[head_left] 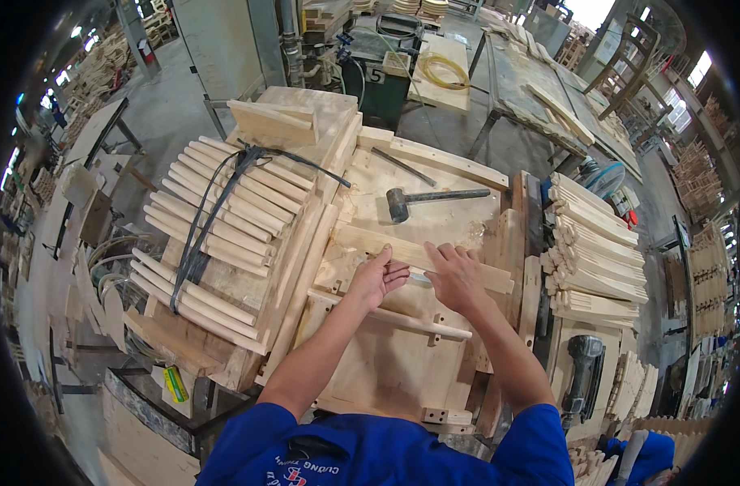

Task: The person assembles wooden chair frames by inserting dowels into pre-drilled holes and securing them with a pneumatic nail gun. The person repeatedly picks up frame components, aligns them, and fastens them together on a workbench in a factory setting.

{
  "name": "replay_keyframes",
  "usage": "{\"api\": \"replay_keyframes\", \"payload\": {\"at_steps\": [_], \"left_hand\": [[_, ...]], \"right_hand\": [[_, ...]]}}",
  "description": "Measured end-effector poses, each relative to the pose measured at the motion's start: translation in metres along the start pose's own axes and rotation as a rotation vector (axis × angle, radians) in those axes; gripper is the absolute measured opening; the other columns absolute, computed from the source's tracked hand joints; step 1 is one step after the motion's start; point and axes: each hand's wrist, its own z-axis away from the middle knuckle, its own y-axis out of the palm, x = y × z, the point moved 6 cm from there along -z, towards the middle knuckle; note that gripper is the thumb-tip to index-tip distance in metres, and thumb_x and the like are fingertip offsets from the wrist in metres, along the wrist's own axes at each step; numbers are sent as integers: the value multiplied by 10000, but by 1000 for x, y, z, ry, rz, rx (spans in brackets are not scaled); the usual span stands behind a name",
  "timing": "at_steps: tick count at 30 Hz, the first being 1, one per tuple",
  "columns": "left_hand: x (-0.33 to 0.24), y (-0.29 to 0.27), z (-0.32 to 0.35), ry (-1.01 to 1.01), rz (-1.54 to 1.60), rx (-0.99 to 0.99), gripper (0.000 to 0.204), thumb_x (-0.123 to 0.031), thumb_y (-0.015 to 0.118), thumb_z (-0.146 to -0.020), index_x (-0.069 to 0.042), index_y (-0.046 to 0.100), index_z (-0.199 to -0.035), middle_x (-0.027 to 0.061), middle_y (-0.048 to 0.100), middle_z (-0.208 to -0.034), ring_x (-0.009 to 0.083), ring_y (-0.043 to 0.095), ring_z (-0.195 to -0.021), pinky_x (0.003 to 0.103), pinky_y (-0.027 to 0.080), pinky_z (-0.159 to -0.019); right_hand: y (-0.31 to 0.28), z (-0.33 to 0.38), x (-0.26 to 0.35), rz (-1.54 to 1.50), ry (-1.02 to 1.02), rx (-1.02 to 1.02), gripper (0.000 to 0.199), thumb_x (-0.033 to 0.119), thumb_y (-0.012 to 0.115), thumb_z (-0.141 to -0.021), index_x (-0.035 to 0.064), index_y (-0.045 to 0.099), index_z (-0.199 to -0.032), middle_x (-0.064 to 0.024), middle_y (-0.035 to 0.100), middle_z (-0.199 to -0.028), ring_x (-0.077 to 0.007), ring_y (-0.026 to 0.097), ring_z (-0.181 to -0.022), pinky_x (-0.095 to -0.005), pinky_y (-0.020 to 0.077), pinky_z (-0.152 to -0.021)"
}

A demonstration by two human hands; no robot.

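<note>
Blue shirt (362,449) closest, then the left grip (374,281) half-curled and loose, the right grip (456,278) fingering the pale slat (412,253) across the counter (467,223), hold unclear: seemingly a positioning step, next calling for steady alignment.

Has right hand (455,277) on pale board (410,254), left hand (372,281) at near edge; shows mallet (439,196) beyond board, strapped spindles (256,206) left of board.
</note>
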Motion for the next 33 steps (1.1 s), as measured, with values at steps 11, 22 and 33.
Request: {"api": "replay_keyframes", "payload": {"at_steps": [11, 22, 33], "left_hand": [[-2, -6, -28, -43, -86, -119, 428, -478, 599, -1114, -76, 684, -1230, 90, 765, -1082, 157, 697, -884, 306, 562, -691], [5, 1, -32, 19, -400, -17, 315, -352, 600, -1123, -60, 710, -1077, 47, 766, -896, 152, 678, -684, 290, 538, -643], [-17, 57, -24, 1305, -1591, -82, 266, -200, 665, -1022, -20, 721, -1210, 183, 721, -1251, 399, 638, -1235, 519, 460, -1107]], "right_hand": [[29, -44, -27, -37, -44, 121, 606, 251, 808, -883, 95, 612, -1435, -114, 693, -1141, -336, 678, -1041, -486, 482, -927], [71, -34, -54, -206, 51, 17, 520, 320, 786, -882, 116, 693, -1351, -112, 702, -1100, -339, 671, -1028, -506, 478, -917], [103, -21, -37, -235, 189, -328, 433, 245, 738, -843, 110, 716, -1254, -120, 663, -1103, -349, 614, -1085, -508, 445, -947]]}}
